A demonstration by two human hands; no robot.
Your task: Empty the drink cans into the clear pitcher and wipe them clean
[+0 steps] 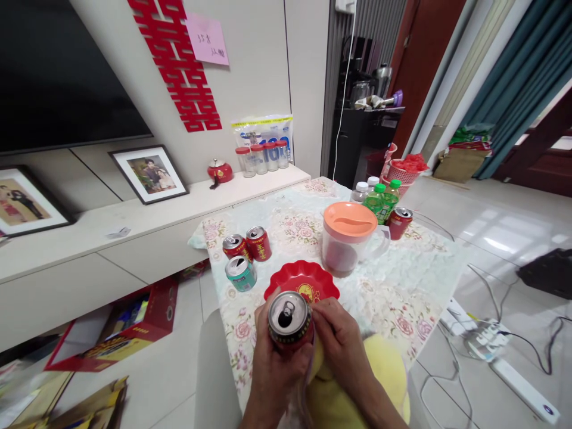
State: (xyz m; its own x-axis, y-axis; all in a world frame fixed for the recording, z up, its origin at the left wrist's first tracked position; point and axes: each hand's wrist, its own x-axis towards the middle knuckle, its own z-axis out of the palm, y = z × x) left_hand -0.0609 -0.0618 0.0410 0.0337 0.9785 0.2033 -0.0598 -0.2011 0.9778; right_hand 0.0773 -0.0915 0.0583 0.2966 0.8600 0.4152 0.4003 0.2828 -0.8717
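Note:
My left hand is wrapped round a red drink can, upright with its top opened. At the can's right side, the fingers of my right hand are pinched together against or close to it; what is between them is hidden. Soft yellow fabric with a purple edge lies under and beside my right wrist and reaches up between the hands. Just beyond the can sits a red scalloped plate with a gold print, partly covered by the can and my hands.
On the flowered tablecloth stand two red cans and a teal can at left. Further right are a pitcher with an orange lid, several bottles and another red can. Cables and power strips lie on the floor.

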